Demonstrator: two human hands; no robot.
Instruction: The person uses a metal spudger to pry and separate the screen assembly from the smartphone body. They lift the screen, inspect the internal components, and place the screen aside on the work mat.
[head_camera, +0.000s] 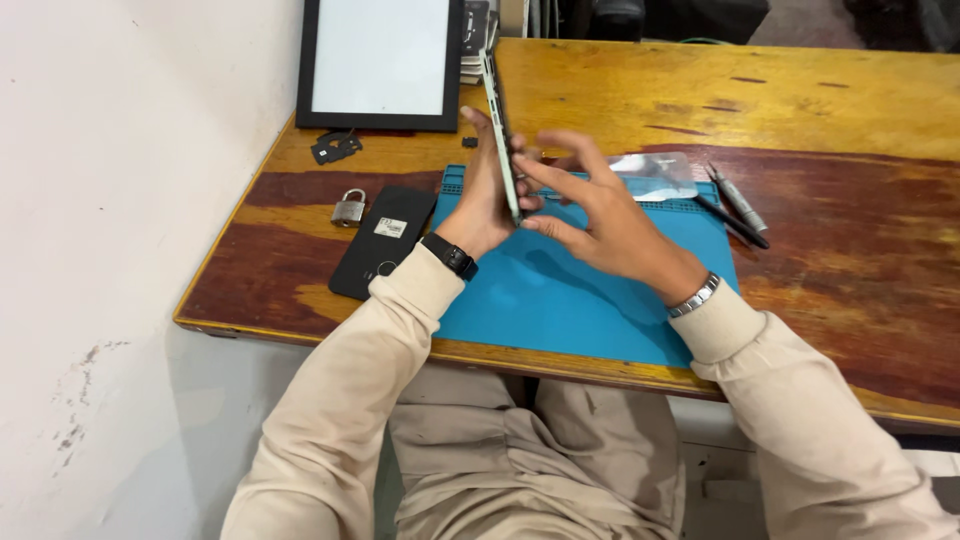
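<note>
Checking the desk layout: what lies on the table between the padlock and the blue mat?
In the head view, a black phone back cover lies between the padlock and the blue mat, its right edge beside the mat's left edge.

slim green phone, edge-on, upright above blue mat

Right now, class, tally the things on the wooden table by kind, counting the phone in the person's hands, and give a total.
Phone held edge-on: 1
Black back cover: 1
Padlock: 1
Blue mat: 1
Framed white panel: 1
Slim hand tools: 2
Clear film piece: 1
Total: 8
</note>
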